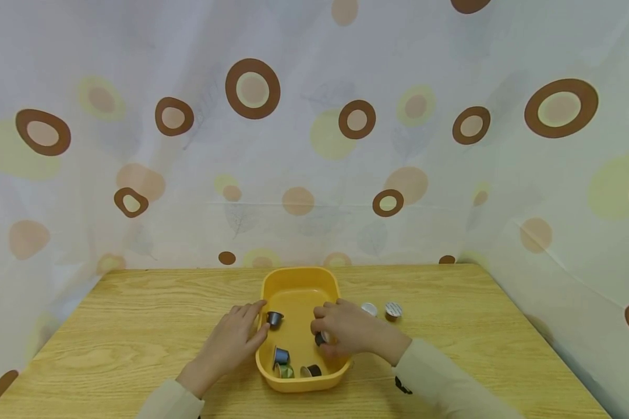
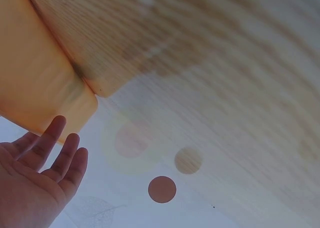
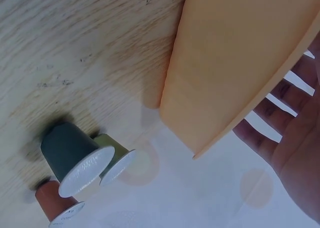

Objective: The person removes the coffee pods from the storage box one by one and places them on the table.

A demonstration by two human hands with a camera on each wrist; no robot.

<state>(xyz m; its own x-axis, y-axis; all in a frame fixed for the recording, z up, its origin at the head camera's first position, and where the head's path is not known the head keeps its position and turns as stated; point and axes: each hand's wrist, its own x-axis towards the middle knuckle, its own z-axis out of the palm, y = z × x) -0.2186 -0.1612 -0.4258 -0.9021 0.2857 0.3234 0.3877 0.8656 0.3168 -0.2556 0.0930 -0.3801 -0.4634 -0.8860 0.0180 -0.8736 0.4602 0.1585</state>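
A yellow plastic tub stands on the wooden table. My left hand rests at its left rim with fingers and thumb spread, and the left wrist view shows those fingers extended by the tub's wall. Over the tub's right side, my right hand reaches past the rim and pinches a dark coffee capsule between thumb and fingers. A dark grey capsule lies near my left fingertips. Towards the front of the tub are a blue capsule, a green capsule and a black capsule.
Right of the tub, several capsules stand lid up on the table: a dark green one, a light green one and a brown one. Behind the table and at its sides hangs a patterned curtain.
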